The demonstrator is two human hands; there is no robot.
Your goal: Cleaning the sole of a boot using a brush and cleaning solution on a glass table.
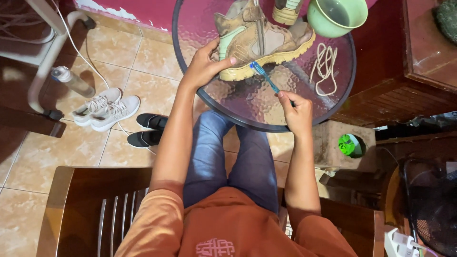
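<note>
Round glass table [247,112] fills the top of the view, its near edge curving just over the seated person's knees. On it lies a muddy tan boot [259,40], tipped on its side, long axis running left to right across the table's middle, heel toward the left, toe toward the right, pale sole edge facing the near rim. A second boot [287,10] pokes in at the far edge, and a green bowl [337,16] hangs over the far right edge. A loose cream lace [324,64] lies coiled toward the right edge, just beside the boot's toe.

Left hand [204,64] is on the boot now, fingers spread narrow and clamped around the heel end, thumb pressed along the sole. So the boot sits straight ahead of both hands, and the left is the nearer one, touching it. Right hand [296,110] hovers at the near right rim, closed in a pinch on a blue toothbrush [265,77]. The brush angles up and to the left, bristle head meeting the sole edge about mid-length, between the two hands.

Off the table: pale sneakers [107,107] and dark slip-ons [148,129] on the tiled floor to the left, a plastic bottle [72,81] lying beyond them.
</note>
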